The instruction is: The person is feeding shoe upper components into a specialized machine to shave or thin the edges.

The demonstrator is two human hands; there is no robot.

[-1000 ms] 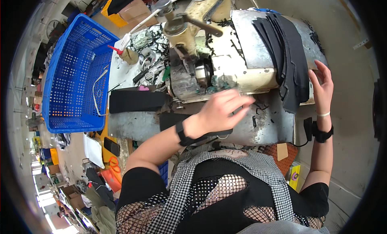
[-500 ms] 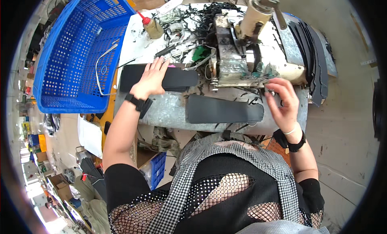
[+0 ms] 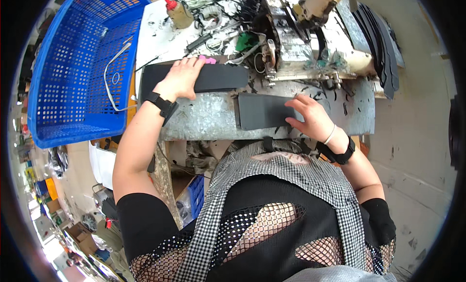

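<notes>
L hand (image 3: 182,78) flat, fingers spread, on long black strip (image 3: 213,78) at bench rear. R hand (image 3: 310,117) flat, pinning dark panel (image 3: 262,111) near sewing machine (image 3: 301,44). Neither clamped. Both pcs look thin, light, floppy; best taken by edges.

Two dark grey flat strips on the metal surface (image 3: 208,119): long strip (image 3: 221,78) lying flat at left-back, shorter strip (image 3: 262,111) flat near front edge.
</notes>
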